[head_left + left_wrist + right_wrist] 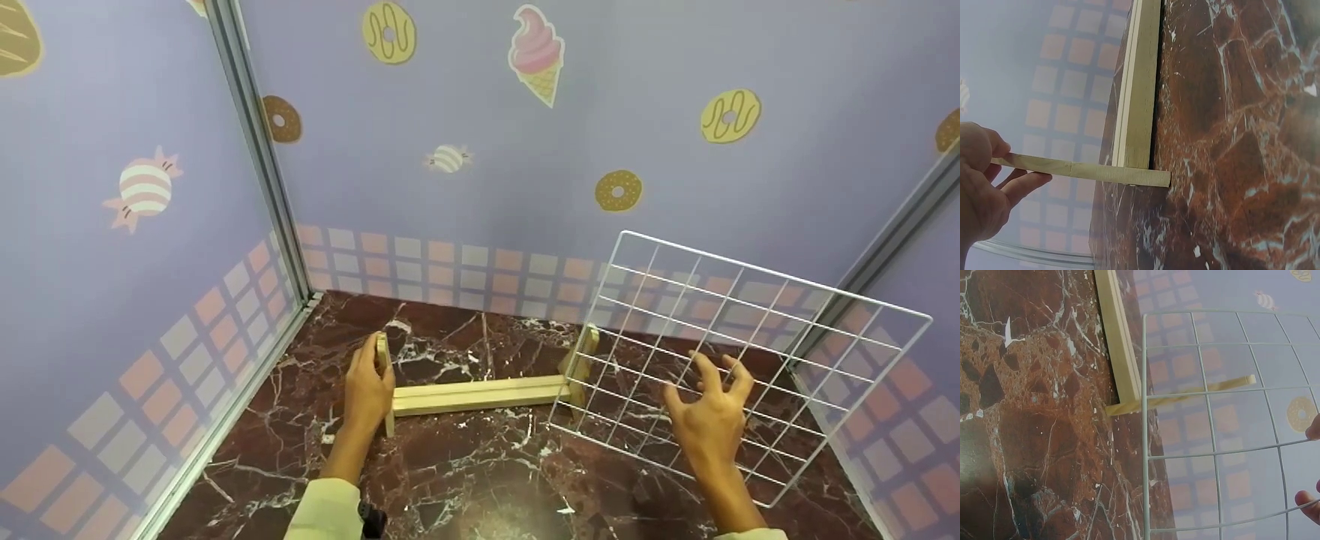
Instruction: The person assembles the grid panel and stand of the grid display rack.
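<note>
A low wooden stand has a long crossbar [480, 395] on the floor between two upright end pieces. My left hand [367, 390] grips the left end piece [1084, 170] near its top, thumb on one side and fingers on the other. My right hand [709, 420] holds a white wire grid panel [1146, 439] by its inner wires, fingers bent. The panel is tilted, with its left part in front of the stand's right end piece [1230, 384]. Whether the panel touches that end piece I cannot tell. Only fingertips of the right hand show in the right wrist view.
Dark red marbled floor [480, 472] with white veins lies under the stand. A purple wall [480, 202] with sweets and tile prints stands behind. More panels close in on the left [67, 262] and right, joined by metal corner posts [259, 150].
</note>
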{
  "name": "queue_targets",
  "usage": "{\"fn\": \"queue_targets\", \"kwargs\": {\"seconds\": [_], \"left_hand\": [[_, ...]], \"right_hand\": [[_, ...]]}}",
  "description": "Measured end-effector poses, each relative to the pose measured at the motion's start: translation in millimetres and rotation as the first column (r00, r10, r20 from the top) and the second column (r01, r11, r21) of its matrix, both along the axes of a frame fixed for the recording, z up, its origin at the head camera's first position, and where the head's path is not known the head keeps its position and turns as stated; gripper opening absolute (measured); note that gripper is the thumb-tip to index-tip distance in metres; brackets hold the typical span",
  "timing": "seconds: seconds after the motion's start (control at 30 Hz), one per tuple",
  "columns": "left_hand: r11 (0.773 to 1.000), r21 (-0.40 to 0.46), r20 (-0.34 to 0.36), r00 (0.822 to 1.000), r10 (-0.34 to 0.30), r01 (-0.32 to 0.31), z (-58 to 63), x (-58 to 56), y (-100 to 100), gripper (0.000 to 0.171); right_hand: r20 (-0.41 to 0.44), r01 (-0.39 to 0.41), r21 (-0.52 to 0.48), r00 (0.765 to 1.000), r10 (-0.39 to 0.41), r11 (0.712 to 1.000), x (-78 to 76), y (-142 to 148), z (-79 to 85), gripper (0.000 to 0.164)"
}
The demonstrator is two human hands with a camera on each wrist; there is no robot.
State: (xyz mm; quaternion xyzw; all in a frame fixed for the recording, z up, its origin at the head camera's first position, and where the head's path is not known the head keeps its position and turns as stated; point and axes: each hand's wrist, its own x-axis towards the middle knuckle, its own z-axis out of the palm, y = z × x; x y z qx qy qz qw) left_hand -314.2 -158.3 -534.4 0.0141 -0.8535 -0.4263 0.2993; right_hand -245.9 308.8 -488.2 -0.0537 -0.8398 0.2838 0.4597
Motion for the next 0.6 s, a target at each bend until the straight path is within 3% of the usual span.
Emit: {"fn": "queue_targets", "kwargs": {"seconds": [0.33, 0.6], "left_hand": [[0.997, -0.006, -0.015, 0.997, -0.072, 0.072, 0.5, -3.1, 16, 0.062], [0.993, -0.008, 0.027, 0.993, -0.119, 0.119, 0.3, -5.9, 31, 0.064]], "right_hand": [[-0.001, -0.021, 0.004, 1.0, 0.021, 1.0, -0.5, -6, 2.6, 0.057], [0.024, -0.018, -0.006, 1.0, 0.018, 1.0, -0.4, -9, 5.6, 0.058]]}}
